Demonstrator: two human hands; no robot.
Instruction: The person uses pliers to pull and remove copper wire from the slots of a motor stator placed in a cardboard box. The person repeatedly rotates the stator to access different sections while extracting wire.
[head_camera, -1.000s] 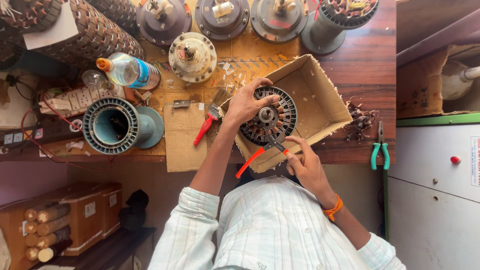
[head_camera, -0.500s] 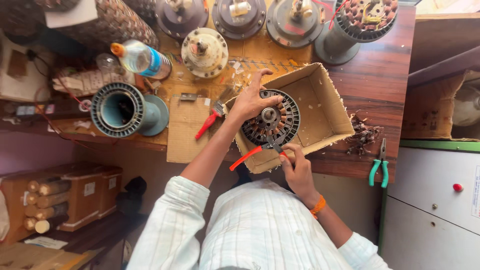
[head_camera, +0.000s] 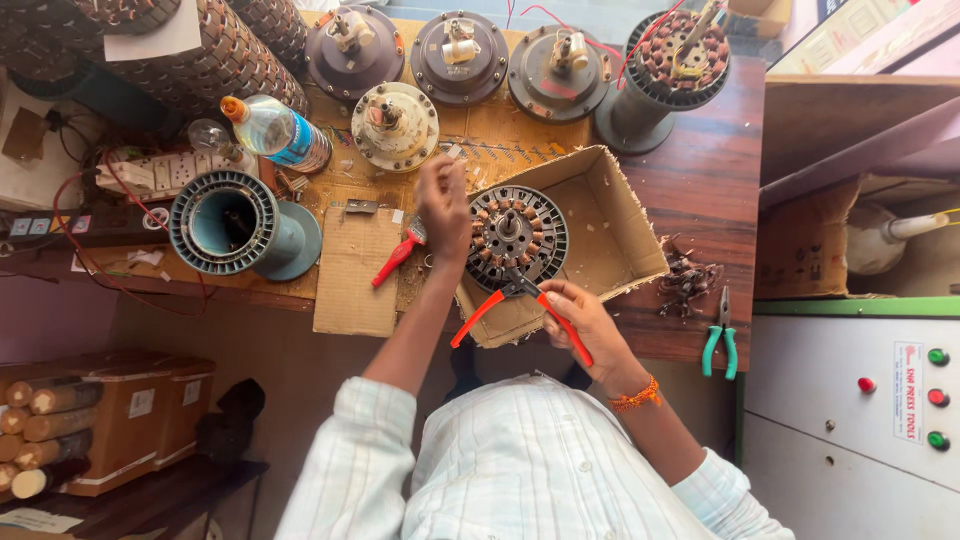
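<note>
Now right hand (head_camera: 590, 328) clamped on red-handled pliers (head_camera: 522, 303), tips at edge of wound stator (head_camera: 516, 238) in cardboard box (head_camera: 625, 225). Left hand (head_camera: 445, 205) rests beside stator, fingers loosely curled, holding nothing.

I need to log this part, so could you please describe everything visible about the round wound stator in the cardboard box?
The stator is a dark round disc lying flat in an open cardboard box on the wooden bench. A ring of coppery coils surrounds a metal hub. The left hand rests on its left edge, and red-handled pliers in the right hand meet its near rim.
</note>
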